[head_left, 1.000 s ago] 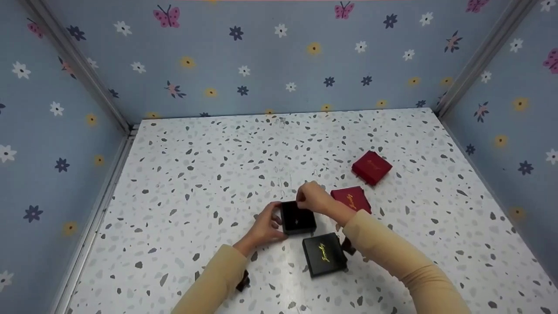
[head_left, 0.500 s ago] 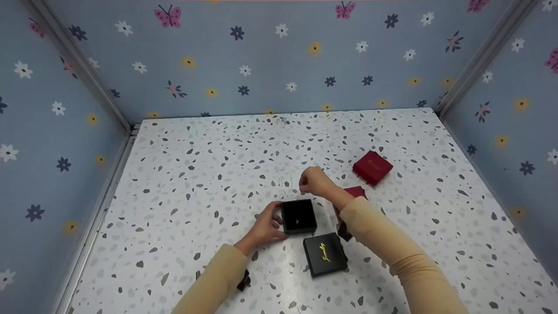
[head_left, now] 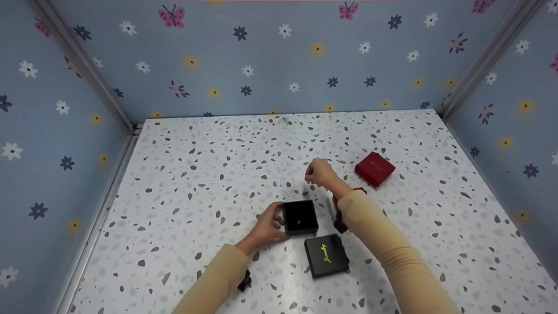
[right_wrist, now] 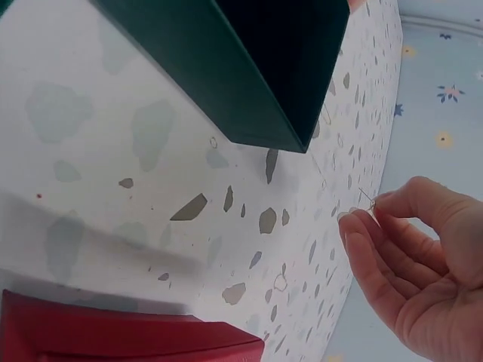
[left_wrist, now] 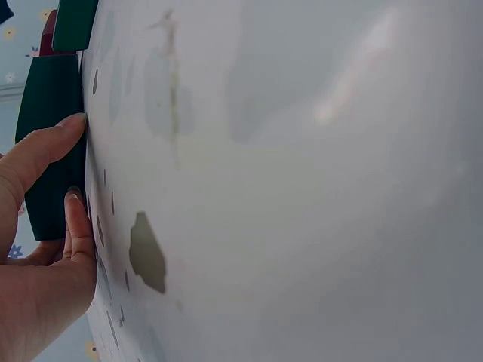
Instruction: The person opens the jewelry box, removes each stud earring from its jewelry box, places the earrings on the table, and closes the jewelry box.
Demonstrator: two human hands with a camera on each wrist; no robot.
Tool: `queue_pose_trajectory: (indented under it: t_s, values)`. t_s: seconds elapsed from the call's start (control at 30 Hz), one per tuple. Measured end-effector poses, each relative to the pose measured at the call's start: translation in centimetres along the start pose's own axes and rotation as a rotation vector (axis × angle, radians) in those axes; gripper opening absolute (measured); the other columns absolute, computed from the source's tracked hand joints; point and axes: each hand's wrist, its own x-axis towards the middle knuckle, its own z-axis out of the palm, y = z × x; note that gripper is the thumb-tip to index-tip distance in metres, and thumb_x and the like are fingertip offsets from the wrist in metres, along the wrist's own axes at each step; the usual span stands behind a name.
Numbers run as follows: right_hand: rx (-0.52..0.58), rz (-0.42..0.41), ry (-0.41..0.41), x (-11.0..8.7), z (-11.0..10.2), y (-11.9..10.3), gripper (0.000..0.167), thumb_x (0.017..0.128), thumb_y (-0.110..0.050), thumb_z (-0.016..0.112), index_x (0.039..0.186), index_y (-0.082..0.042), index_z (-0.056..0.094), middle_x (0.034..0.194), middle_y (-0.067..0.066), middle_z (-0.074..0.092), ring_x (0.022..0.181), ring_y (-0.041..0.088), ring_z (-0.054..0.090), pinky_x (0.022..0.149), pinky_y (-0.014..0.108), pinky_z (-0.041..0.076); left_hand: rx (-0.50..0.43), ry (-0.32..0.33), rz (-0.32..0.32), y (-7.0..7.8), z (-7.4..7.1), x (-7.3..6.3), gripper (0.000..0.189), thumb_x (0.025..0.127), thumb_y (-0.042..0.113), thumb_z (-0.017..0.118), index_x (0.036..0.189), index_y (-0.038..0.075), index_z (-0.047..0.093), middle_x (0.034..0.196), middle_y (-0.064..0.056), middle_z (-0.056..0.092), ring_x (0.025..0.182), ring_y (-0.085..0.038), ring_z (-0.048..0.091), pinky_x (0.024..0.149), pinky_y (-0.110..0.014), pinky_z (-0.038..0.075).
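My left hand (head_left: 266, 226) grips the side of a dark green jewelry box (head_left: 314, 230), its thumb and fingers spread along the walls. The box stands open on the table, with a small shiny piece (head_left: 299, 222) on its black lining. Beyond the box, my right hand (head_left: 323, 173) is raised, thumb and fingertips together. In the right wrist view it pinches a tiny thin metal piece (right_wrist: 367, 197), like an earring post; its rest is hidden by the fingers. The matching lid (head_left: 327, 255) with gold lettering lies just in front of the box.
A red jewelry box (head_left: 375, 168) lies at the right. Another red box (right_wrist: 113, 332) is mostly hidden under the right forearm in the head view. Fine chains (head_left: 282, 183) lie on the speckled table behind the green box. Flowered walls (head_left: 279, 56) enclose the table.
My right hand has risen from inside the green box and moved away beyond it, fingertips still together. The left hand stays on the box.
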Motion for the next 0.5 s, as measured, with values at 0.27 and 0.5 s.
queue_pose_trajectory:
  t_s: [0.27,0.5]
  values:
    - [0.031,0.048,0.038,1.1,0.2,0.4,0.010,0.074,-0.001,0.059,0.072,0.003,0.069,0.063,0.009,0.063,0.051,0.010,0.052,0.047,0.019,0.039,-0.016,0.013,0.021,-0.2,0.0,0.0,0.084,0.055,-0.006,0.078,0.127,0.003,0.036,0.083,-0.015,0.055,0.071,-0.022,0.052,0.062,-0.027,0.046]
    - [0.113,0.137,0.097,1.6,0.2,1.4,0.012,0.075,-0.002,0.058,0.074,0.003,0.068,0.065,0.010,0.064,0.051,0.009,0.053,0.049,0.020,0.039,-0.022,0.007,0.006,-0.2,0.1,0.0,0.085,0.056,-0.006,0.078,0.128,0.004,0.035,0.085,-0.012,0.054,0.072,-0.019,0.051,0.062,-0.026,0.046]
